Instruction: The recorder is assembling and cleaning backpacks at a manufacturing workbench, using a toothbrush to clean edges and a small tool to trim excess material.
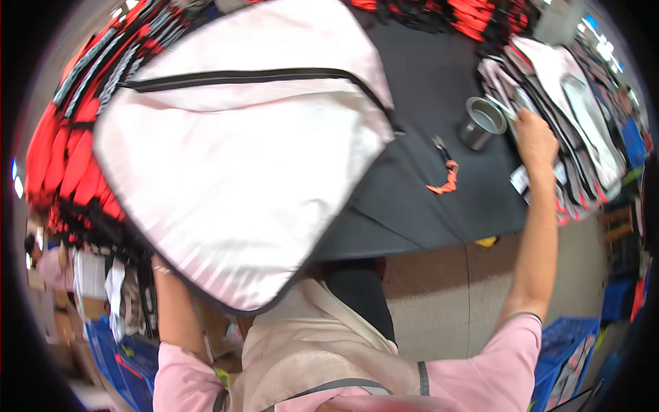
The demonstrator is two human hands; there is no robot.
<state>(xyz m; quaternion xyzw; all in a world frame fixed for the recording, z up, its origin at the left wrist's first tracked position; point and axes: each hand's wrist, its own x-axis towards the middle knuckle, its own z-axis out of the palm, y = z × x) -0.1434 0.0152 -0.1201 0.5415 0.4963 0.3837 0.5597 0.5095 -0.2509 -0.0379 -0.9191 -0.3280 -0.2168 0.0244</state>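
I'm seeing a big pale pink bag panel [233, 172] w/ a black zip being held up over a black table [425, 199], covering most of the left side. The left hand is hidden behind the panel, so I can't tell its grip. The right hand [534, 141] is reaching far right, fingers closing on the edge of a stack of similar panels [583, 123], beside a metal cup [482, 122]. An orange cord [446, 180] is lying between. Judging by that, one piece is in hand; most of the stack is waiting.
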